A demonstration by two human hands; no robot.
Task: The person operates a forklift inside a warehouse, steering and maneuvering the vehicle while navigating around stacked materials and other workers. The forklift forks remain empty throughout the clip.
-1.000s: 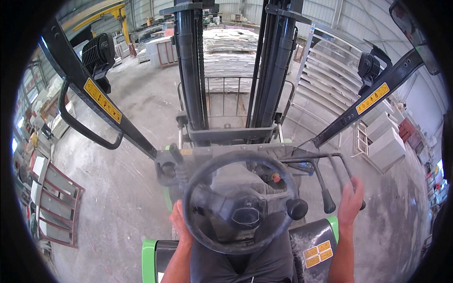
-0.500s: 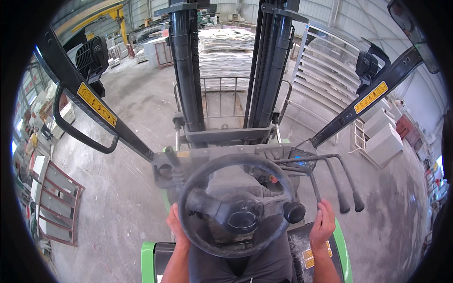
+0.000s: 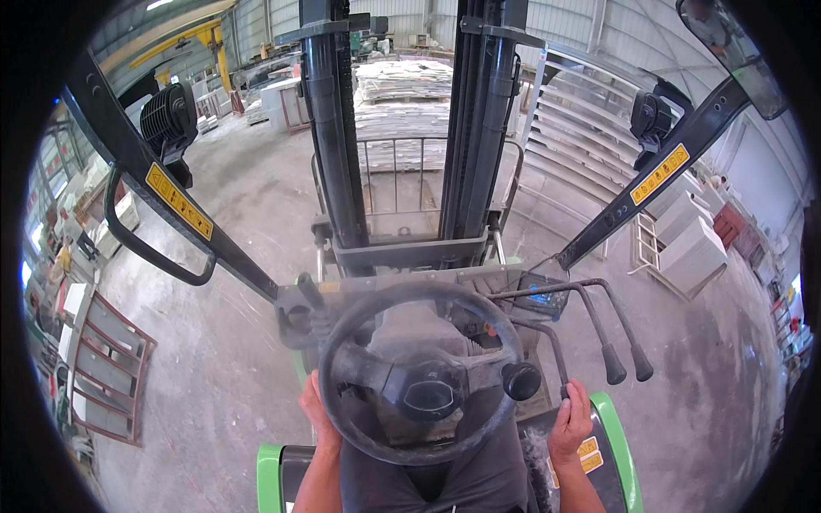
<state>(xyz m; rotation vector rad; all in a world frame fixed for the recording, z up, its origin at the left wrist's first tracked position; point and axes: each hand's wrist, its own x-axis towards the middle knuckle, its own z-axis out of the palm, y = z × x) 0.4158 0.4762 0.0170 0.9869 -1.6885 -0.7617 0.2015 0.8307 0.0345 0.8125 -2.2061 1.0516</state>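
Observation:
A dusty black steering wheel (image 3: 428,459) with a round spinner knob (image 3: 519,381) stands in front of my lap. My left hand (image 3: 318,415) is closed at the wheel's lower left rim, its fingers partly hidden by the rim. On the right, my right hand (image 3: 571,425) has its fingers curled round the end of the nearest bent control lever (image 3: 552,335); the palm side is hidden. Two more black-knobbed levers (image 3: 614,366) stand to the right of that one, untouched.
Ahead rise the forklift's mast (image 3: 323,128) and load guard (image 3: 395,175). Beyond them is a tall stack of pale slabs (image 3: 402,120). A slatted white rack (image 3: 581,128) stands right. A red-framed slab rack (image 3: 107,368) is left, pale blocks (image 3: 688,256) right.
My right hand has drawn back toward me, and the nearest lever's end has come back with it. My left hand stays at the wheel. The view has shifted slightly.

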